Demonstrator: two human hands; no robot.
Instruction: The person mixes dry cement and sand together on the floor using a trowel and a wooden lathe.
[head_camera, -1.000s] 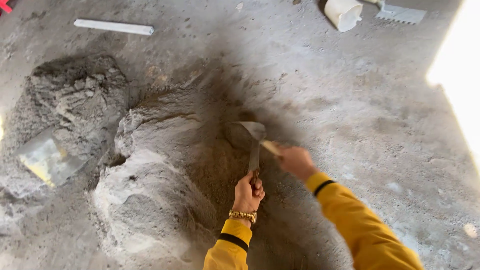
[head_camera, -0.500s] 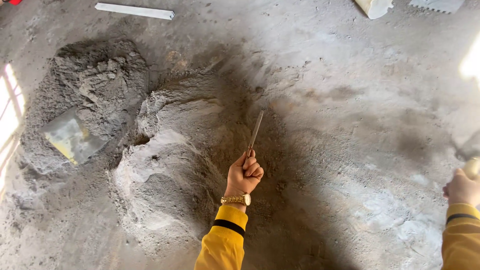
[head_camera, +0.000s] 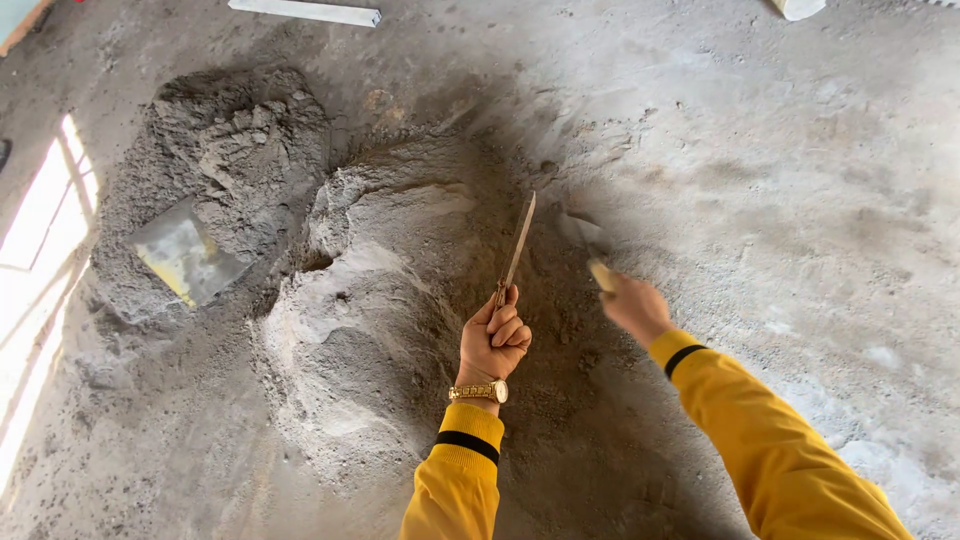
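The left hand (head_camera: 493, 340) is clenched around the handle of a thin trowel (head_camera: 517, 245), blade raised above the sand-and-cement mound (head_camera: 370, 300) on the concrete floor (head_camera: 780, 150). The blurred right hand (head_camera: 632, 303) grips a second trowel (head_camera: 590, 245) just beside it.
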